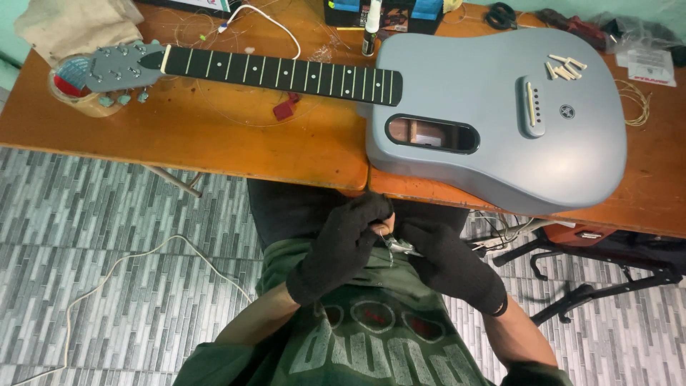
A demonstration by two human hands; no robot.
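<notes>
Both my hands wear black gloves and meet below the table edge, in front of my green shirt. My left hand (341, 246) and my right hand (446, 263) pinch a small shiny metal piece (399, 246) between them; a thin wire seems to hang from it. Above them on the orange wooden table (214, 143) lies a grey-blue guitar body (493, 107) without strings, its black fretboard (279, 71) pointing left to the headstock (121, 66). Several pale bridge pins (564, 68) rest on the guitar's top.
A red pick-like piece (284, 109) and loose wire lie under the neck. A roll of tape (71, 86) sits beneath the headstock. A black stand (593, 286) is on the tiled floor at right; a white cable (121, 279) runs across the floor at left.
</notes>
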